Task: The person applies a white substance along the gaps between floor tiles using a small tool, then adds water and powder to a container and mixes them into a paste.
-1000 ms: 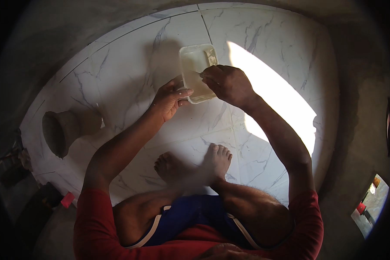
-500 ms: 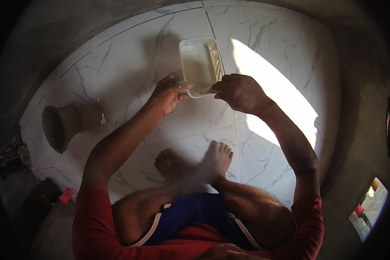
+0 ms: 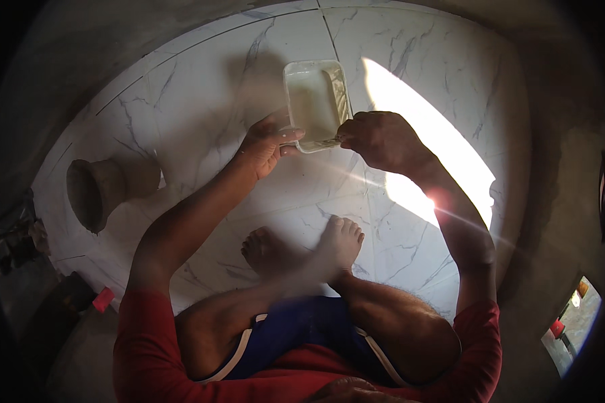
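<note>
- The person sat on the white marble floor (image 3: 202, 94) with bare feet (image 3: 302, 245) crossed in front.
- A small see-through plastic tub (image 3: 314, 102) was out past the feet, near the middle of the floor.
- The tub was a rectangle with round corners, and its open side faced up.
- The left hand (image 3: 265, 142) touched the near left corner of the tub. Its grip was closed on the rim, with the thumb on top.
- The right hand (image 3: 382, 138) was at the near right corner. Its fingers were curled tight together at the rim, but I could not tell if they really pinched it.
- Both arms wore red sleeves (image 3: 151, 342), pushed up above the elbows.
- The person also wore blue shorts (image 3: 296, 329).
- A brown clay pot (image 3: 97, 191) lay on its side to the left, well apart from the tub.
- A bright patch of sunlight (image 3: 423, 134) fell on the floor just right of the tub.
- A small red thing (image 3: 103, 299) sat at the floor's left edge.
</note>
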